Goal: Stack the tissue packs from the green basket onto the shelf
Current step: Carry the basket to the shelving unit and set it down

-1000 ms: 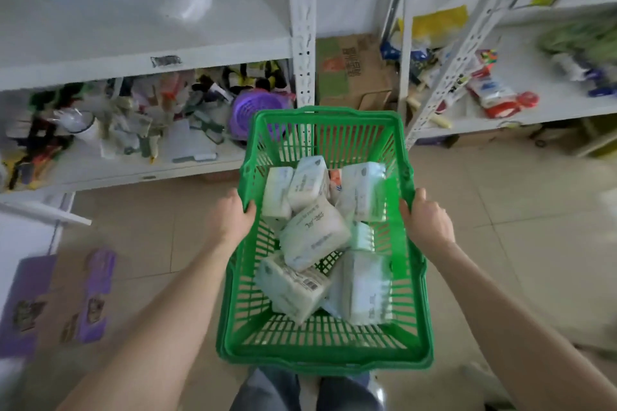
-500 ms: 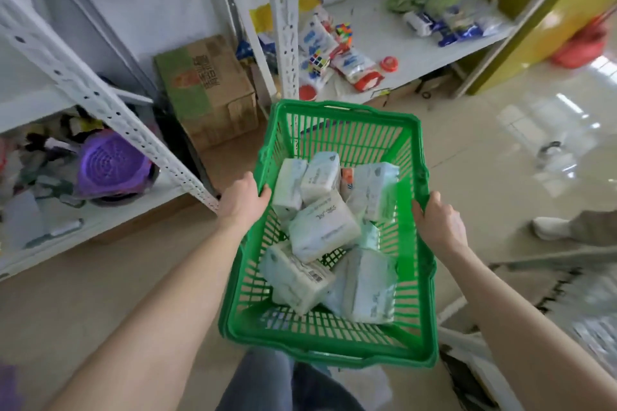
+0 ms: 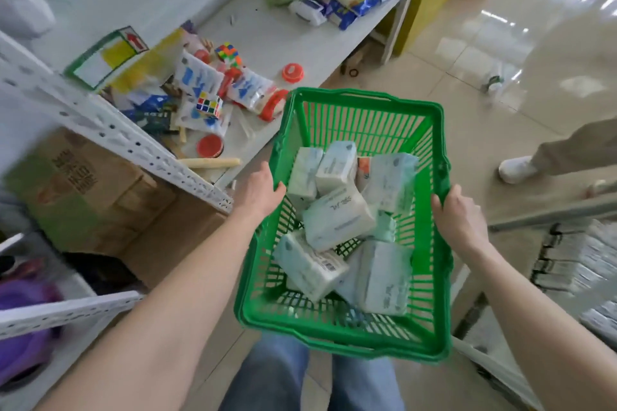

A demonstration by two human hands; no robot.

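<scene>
Left hand point(image 3: 263, 192) and right hand point(image 3: 455, 220) each clamp a side rim of the green slatted plastic basket point(image 3: 364, 334); between them lie pale wrapped tissue packs point(image 3: 337, 220). Carry it level toward the white metal shelf point(image 3: 267, 33) ahead-left.

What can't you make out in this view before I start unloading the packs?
- Head view: exact count of tissue packs; they lie piled, the top ones hide those below.
- Print on the packs: too small and blurred to read.
- Fingertips of the left hand and right hand: curled over the green basket rim.
- Shelf at left: motion-blurred, its upper levels cut off by the frame edge.
</scene>
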